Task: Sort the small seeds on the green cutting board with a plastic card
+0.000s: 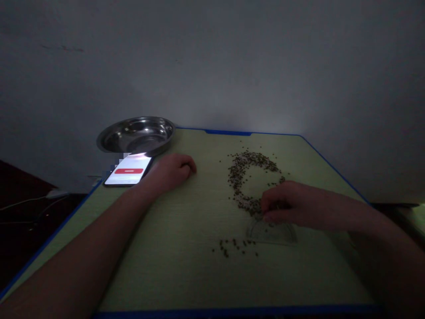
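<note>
On the left half of the table, my left hand (175,170) rests with its fingers curled in and nothing visible in them. My right hand (282,199) is at the lower right of a ring of small dark beans or seeds (236,177), mixed with paler grains. Its thumb and fingertips are brought together at the ring's edge; whatever they pinch, if anything, is too small to make out. Just below that hand lies a clear half-round protractor (272,235), partly covered by it. A loose scatter of dark seeds (234,244) lies to the protractor's left.
A shiny steel bowl (166,141) stands at the table's back left corner. In front of it a phone (128,177) lies with its screen lit, beside my left wrist. The pale table (186,266) has a blue edge, and a grey wall rises behind it.
</note>
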Demonstrator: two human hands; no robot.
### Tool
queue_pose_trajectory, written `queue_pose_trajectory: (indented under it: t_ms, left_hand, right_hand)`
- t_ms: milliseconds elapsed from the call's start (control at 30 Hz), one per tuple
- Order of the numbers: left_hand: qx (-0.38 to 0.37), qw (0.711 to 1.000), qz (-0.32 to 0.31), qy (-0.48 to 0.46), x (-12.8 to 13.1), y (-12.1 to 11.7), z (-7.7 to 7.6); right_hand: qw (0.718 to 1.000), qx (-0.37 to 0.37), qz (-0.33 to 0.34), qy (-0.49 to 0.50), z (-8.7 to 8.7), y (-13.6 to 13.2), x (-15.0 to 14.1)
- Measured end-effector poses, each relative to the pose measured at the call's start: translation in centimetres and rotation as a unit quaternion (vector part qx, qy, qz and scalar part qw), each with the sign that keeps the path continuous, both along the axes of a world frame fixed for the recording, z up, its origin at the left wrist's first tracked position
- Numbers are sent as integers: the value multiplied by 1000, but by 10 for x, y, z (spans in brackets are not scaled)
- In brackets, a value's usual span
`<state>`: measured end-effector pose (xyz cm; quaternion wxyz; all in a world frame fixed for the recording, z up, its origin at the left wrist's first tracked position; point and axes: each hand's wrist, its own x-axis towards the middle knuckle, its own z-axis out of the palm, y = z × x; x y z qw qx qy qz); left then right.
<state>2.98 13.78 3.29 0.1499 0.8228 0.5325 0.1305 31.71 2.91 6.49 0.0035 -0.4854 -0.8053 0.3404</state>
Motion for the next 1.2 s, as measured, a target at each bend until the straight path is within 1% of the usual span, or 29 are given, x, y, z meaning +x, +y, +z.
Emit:
queue_pose_trajectory:
  t_ms: [233,400,600,800,1000,1200]
  left_hand:
    - [-4,1000,8,-1,0,-1,0]
    - [-7,1000,6,-4,1,-1,0]
    - [-4,1000,5,-6,0,0,-1]
    - [0,1000,-5,-3,1,0,-1]
    - [-7,1000,1,-2,1,-2,1]
    - [0,1000,-6,-7,1,-1,0]
  right_hand:
    - [1000,-3,1,-9,-3,-1,-2]
    - [1000,4,-10,-12,1,-2,-3]
    - [1000,-9,-17,-8,2,-5,-7]
    - [1000,-10,4,1,0,-8,-11]
    - [1000,-11,-11,7,0,-9,-14]
    - [1000,5,-21,1,-1,-7,-15]
